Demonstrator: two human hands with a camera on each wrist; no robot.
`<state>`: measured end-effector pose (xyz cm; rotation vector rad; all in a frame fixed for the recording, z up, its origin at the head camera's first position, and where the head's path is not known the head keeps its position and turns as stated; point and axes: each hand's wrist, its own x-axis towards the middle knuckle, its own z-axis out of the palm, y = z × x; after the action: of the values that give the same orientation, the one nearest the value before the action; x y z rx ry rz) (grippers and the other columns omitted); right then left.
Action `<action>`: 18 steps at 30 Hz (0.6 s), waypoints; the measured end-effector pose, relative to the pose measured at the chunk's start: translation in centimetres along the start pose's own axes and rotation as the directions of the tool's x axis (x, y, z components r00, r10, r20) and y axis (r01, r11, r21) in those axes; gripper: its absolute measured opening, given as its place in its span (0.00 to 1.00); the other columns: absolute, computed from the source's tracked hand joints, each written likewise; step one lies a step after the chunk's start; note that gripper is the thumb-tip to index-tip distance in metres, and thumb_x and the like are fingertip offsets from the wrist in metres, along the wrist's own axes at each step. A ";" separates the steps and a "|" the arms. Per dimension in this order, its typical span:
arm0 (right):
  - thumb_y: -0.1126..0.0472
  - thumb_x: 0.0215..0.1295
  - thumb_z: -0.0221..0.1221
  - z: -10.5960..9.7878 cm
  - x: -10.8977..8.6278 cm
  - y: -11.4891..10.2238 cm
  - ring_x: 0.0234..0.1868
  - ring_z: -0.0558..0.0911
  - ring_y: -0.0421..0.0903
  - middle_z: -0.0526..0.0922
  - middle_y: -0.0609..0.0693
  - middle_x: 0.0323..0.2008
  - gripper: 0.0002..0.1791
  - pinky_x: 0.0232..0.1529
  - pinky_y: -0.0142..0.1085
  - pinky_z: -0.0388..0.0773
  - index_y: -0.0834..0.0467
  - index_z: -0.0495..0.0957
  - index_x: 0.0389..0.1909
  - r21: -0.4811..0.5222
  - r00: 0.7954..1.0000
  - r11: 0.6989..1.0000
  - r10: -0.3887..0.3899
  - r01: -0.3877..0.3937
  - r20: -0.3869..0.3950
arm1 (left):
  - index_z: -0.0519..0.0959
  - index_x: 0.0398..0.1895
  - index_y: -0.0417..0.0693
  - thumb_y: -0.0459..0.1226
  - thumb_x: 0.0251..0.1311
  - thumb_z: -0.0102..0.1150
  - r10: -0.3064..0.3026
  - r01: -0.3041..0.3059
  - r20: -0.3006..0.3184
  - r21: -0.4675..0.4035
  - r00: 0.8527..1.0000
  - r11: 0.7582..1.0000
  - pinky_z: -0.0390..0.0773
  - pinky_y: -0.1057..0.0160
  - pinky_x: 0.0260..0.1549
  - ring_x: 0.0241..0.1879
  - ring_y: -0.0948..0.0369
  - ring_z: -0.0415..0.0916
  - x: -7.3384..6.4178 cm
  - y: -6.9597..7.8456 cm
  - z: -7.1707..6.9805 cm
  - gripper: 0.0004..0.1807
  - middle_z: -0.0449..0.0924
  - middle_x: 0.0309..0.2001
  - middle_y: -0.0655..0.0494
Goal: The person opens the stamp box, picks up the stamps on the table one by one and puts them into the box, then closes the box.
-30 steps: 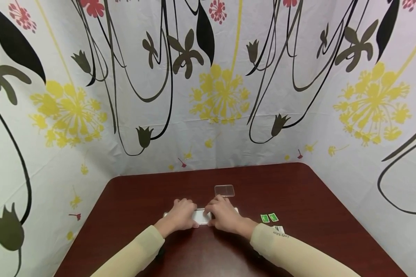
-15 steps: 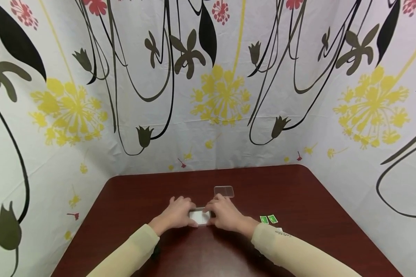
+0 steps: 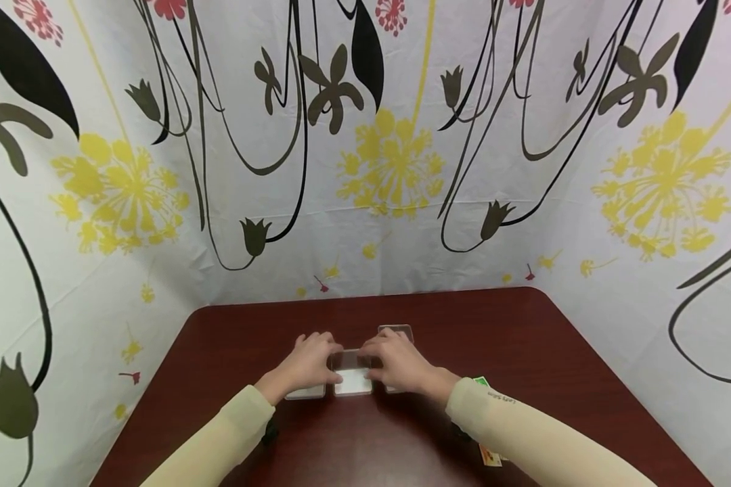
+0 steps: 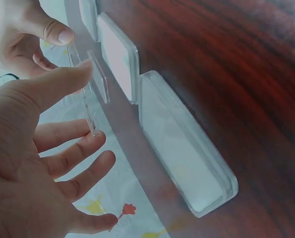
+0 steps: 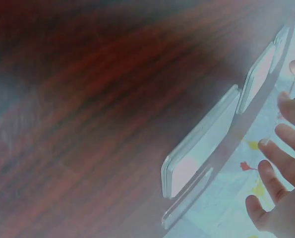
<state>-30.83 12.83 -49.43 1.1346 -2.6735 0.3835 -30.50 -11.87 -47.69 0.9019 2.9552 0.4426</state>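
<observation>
A clear plastic lid (image 3: 351, 359) is held up between both hands, just behind and above the middle white case (image 3: 353, 383). My left hand (image 3: 306, 365) pinches its left end between thumb and fingertips; the left wrist view shows the lid (image 4: 91, 116) edge-on. On the opposite end, my right hand (image 3: 396, 360) grips with thumb and fingers. A second flat case with a white inside (image 4: 177, 148) lies under the left hand. The third case (image 5: 202, 144) sits below the right hand, mostly covered by it in the head view.
Another clear lid (image 3: 402, 330) lies on the dark red table (image 3: 250, 338) behind the right hand. A green stamp-like card (image 3: 481, 381) and an orange card (image 3: 490, 456) show beside the right sleeve. A patterned curtain (image 3: 365, 257) surrounds the table's far edge.
The clear lid has come off the middle case and moved up and away, with both hands on it. The left and right cases show more below the hands.
</observation>
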 end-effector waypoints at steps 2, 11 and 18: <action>0.47 0.60 0.72 -0.3 0.2 0.2 0.55 0.75 0.47 0.83 0.40 0.54 0.22 0.54 0.55 0.70 0.46 0.85 0.55 -0.006 1.000 1.000 -0.005 0.005 -0.002 | 0.83 0.58 0.48 0.51 0.53 0.76 -0.007 0.006 -0.010 -0.013 1.000 1.000 0.60 0.29 0.58 0.52 0.51 0.72 0.2 -0.1 -0.2 0.31 0.76 0.49 0.55; 0.47 0.59 0.72 -1.4 1.5 1.9 0.53 0.75 0.45 0.83 0.41 0.54 0.21 0.46 0.47 0.75 0.46 0.86 0.53 -0.003 0.999 1.000 -0.019 0.019 -0.033 | 0.81 0.61 0.47 0.50 0.54 0.76 -0.013 0.012 -0.056 -0.020 0.998 1.000 0.62 0.34 0.60 0.53 0.52 0.73 1.8 -0.4 -1.2 0.33 0.75 0.51 0.54; 0.46 0.61 0.71 -1.3 2.7 3.1 0.57 0.79 0.43 0.82 0.42 0.55 0.23 0.56 0.52 0.72 0.47 0.84 0.56 -0.046 1.000 0.999 0.001 -0.001 -0.011 | 0.79 0.63 0.42 0.46 0.56 0.75 0.002 -0.007 -0.083 -0.054 0.997 0.999 0.76 0.53 0.48 0.48 0.55 0.76 3.3 -1.1 -1.1 0.32 0.76 0.50 0.53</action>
<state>-34.83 13.53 -47.91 1.1146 -2.6592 0.3264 -33.97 -11.17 -46.75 0.9062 2.9992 0.5709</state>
